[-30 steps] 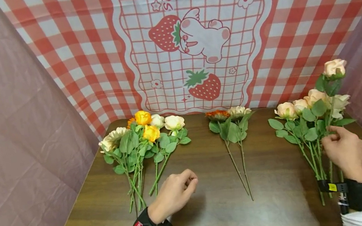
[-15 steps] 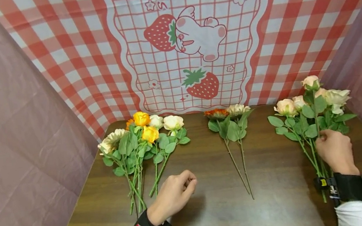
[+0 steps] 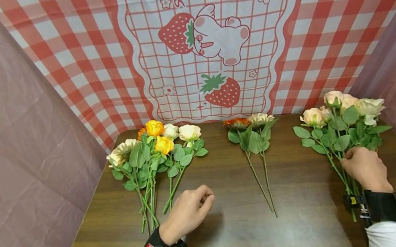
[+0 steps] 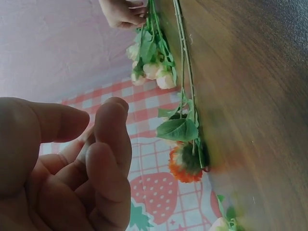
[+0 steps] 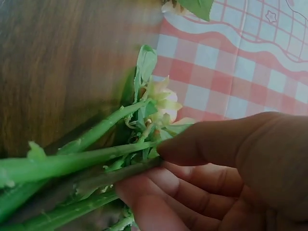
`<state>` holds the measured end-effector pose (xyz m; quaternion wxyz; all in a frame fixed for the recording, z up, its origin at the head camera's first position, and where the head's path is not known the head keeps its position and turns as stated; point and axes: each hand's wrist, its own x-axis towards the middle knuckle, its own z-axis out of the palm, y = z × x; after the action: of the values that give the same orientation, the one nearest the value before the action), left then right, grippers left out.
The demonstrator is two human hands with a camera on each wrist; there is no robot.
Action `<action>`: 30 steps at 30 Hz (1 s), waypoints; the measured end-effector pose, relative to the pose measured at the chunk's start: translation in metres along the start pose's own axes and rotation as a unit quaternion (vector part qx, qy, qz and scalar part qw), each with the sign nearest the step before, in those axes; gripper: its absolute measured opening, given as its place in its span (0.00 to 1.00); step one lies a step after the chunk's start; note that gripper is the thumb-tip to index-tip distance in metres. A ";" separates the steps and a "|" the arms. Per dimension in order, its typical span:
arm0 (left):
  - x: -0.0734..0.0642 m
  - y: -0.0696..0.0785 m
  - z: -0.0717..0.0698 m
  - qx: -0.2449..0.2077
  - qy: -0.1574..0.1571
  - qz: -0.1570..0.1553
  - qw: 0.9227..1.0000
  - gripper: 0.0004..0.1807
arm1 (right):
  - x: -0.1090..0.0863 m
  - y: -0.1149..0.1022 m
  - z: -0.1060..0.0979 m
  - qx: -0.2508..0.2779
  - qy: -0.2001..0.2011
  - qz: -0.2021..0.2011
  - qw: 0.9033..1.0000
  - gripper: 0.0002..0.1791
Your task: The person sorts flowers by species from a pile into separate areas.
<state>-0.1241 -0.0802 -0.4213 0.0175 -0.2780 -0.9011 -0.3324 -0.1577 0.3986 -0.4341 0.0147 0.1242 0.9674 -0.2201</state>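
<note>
At the table's right side, my right hand (image 3: 366, 168) pinches the stem of a pale pink rose (image 3: 333, 98). That rose lies over a bunch of pale roses (image 3: 311, 118) and a cream-white flower (image 3: 370, 107). In the right wrist view, thumb and forefinger meet at a stem (image 5: 120, 175), with other green stems (image 5: 72, 163) alongside. My left hand (image 3: 187, 212) hovers over the left-centre of the table, fingers loosely curled around nothing. The left wrist view shows a gap between its thumb (image 4: 62, 122) and fingers.
On the left lies a mixed bunch with orange-yellow flowers (image 3: 164, 145) and white ones (image 3: 189, 133). An orange flower (image 3: 237, 123) and a cream flower (image 3: 260, 119) lie at the back middle. A checked strawberry cloth (image 3: 230, 81) hangs behind the brown table (image 3: 236, 243).
My right hand has moved left and lowered the pale pink rose from above the right bunch onto it. The left hand stays about where it was.
</note>
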 end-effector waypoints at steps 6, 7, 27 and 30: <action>-0.001 -0.001 0.000 0.002 -0.003 0.001 1.000 0.04 | -0.002 -0.003 0.002 -0.004 -0.034 0.001 0.999 0.18; -0.001 -0.001 0.000 0.002 -0.004 0.002 1.000 0.05 | -0.002 -0.004 0.002 -0.005 -0.040 0.003 0.999 0.18; -0.002 0.000 -0.002 0.010 -0.010 0.001 1.000 0.05 | 0.000 -0.009 0.005 -0.039 -0.074 -0.012 0.996 0.16; -0.002 0.000 -0.002 0.007 -0.012 0.001 1.000 0.05 | 0.000 -0.009 0.007 -0.042 -0.073 -0.035 0.996 0.17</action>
<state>-0.1224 -0.0826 -0.4208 0.0093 -0.2823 -0.9034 -0.3225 -0.1597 0.3877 -0.4363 0.0829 0.0731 0.9759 -0.1881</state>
